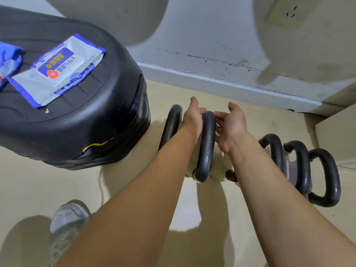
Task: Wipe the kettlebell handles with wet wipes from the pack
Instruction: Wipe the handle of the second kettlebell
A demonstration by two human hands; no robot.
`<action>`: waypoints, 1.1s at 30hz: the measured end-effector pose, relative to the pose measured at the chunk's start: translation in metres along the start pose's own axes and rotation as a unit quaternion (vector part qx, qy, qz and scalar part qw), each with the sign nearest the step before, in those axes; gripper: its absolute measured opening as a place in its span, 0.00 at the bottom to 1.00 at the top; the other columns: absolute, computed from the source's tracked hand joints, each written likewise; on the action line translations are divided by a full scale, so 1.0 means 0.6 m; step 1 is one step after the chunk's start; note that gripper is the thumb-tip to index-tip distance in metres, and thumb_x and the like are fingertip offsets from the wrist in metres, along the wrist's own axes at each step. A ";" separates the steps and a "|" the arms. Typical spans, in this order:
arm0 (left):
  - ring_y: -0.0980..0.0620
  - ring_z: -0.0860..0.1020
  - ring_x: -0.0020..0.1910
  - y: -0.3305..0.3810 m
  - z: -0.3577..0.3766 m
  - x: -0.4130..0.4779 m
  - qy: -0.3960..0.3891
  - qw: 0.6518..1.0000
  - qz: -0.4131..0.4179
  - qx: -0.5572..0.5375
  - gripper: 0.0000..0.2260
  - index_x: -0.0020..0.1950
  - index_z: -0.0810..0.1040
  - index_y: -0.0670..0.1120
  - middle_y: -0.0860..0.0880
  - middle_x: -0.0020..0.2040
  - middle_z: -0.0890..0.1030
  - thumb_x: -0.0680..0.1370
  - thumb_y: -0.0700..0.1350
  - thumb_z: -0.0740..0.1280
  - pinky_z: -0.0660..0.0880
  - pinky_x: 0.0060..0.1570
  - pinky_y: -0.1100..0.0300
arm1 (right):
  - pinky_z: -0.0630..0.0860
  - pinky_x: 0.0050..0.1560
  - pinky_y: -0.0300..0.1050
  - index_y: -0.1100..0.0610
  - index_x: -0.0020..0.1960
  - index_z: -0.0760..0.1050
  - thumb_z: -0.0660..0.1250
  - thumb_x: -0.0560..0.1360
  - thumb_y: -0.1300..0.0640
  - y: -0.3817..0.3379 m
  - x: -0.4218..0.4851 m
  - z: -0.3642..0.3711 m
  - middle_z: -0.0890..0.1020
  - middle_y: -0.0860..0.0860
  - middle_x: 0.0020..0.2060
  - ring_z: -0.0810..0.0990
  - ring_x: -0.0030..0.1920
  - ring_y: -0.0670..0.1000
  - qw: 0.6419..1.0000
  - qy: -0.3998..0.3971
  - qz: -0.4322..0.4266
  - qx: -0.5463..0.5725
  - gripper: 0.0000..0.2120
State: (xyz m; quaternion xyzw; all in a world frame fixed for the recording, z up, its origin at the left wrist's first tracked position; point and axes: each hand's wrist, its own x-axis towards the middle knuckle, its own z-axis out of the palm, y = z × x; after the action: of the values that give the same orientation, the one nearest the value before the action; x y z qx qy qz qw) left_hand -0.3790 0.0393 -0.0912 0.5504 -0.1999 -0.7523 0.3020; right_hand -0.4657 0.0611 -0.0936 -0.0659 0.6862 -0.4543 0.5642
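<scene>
Resting on the black box (73, 132), the wet wipes pack (57, 69) lies well left of the kettlebell handles. Left hand (192, 117) and right hand (231, 124) flank the second handle (207, 143), its arch running toward the wall; each grip is half-open, whether holding a wipe I cannot tell.

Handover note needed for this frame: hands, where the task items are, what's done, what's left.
Left hand: at the top of the second handle, on its left side; whether it holds a wipe cannot be told.
Right hand: open, fingers at the same handle's right side.
Wipes pack: flap closed, on the black stool.
Five handles in a row on the floor.
Done: cannot tell which are already clean.
Left: finish this handle, then check the far-left handle and the three on the right.
</scene>
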 end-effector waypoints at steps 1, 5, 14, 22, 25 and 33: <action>0.43 0.73 0.67 -0.001 -0.001 0.001 -0.009 1.000 -0.002 -0.007 0.32 0.74 0.67 0.40 0.40 0.70 0.73 0.82 0.63 0.47 0.69 0.65 0.50 | 0.76 0.65 0.57 0.57 0.51 0.76 0.54 0.81 0.40 0.001 0.003 0.001 0.85 0.60 0.57 0.83 0.52 0.56 1.000 -0.005 -0.002 -0.011 0.22; 0.41 0.68 0.72 0.004 -0.004 -0.006 -0.042 0.996 0.017 -0.072 0.32 0.79 0.57 0.46 0.40 0.75 0.67 0.82 0.65 0.47 0.67 0.67 0.51 | 0.77 0.65 0.54 0.61 0.53 0.79 0.55 0.80 0.38 -0.008 0.007 -0.004 0.85 0.61 0.52 0.83 0.52 0.61 1.000 -0.005 -0.017 -0.003 0.28; 0.42 0.71 0.70 -0.003 -0.018 0.009 -0.032 0.994 0.051 -0.094 0.31 0.76 0.62 0.43 0.40 0.73 0.70 0.82 0.64 0.49 0.67 0.69 0.50 | 0.75 0.63 0.50 0.64 0.61 0.79 0.51 0.83 0.40 0.000 0.011 -0.020 0.84 0.56 0.47 0.83 0.47 0.54 0.994 -0.061 -0.082 0.032 0.30; 0.45 0.72 0.68 0.005 -0.006 -0.016 -0.002 0.994 0.068 -0.082 0.28 0.72 0.68 0.44 0.41 0.71 0.73 0.82 0.62 0.51 0.69 0.64 0.54 | 0.78 0.62 0.50 0.64 0.64 0.78 0.54 0.83 0.41 0.019 0.002 -0.018 0.83 0.60 0.55 0.83 0.57 0.57 0.992 -0.059 -0.090 0.059 0.29; 0.47 0.76 0.62 -0.004 -0.012 -0.049 0.002 0.990 0.102 -0.095 0.23 0.67 0.73 0.45 0.42 0.65 0.79 0.83 0.60 0.51 0.73 0.58 0.58 | 0.77 0.59 0.44 0.65 0.63 0.79 0.54 0.84 0.46 0.032 -0.021 -0.029 0.85 0.56 0.55 0.84 0.57 0.53 0.984 -0.071 -0.121 0.114 0.25; 0.48 0.83 0.53 -0.036 -0.020 -0.101 0.037 0.986 0.149 -0.065 0.12 0.55 0.76 0.43 0.42 0.57 0.82 0.83 0.48 0.56 0.78 0.50 0.62 | 0.76 0.62 0.43 0.62 0.52 0.82 0.53 0.83 0.55 0.074 -0.078 -0.045 0.87 0.58 0.53 0.84 0.58 0.52 0.969 -0.087 -0.183 0.143 0.20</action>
State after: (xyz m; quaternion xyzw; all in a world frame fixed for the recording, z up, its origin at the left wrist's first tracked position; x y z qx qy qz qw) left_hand -0.3599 0.0966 -0.0655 0.5208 -0.2187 -0.6898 0.4529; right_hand -0.4528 0.1301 -0.0926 -0.1488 0.5386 -0.6358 0.5325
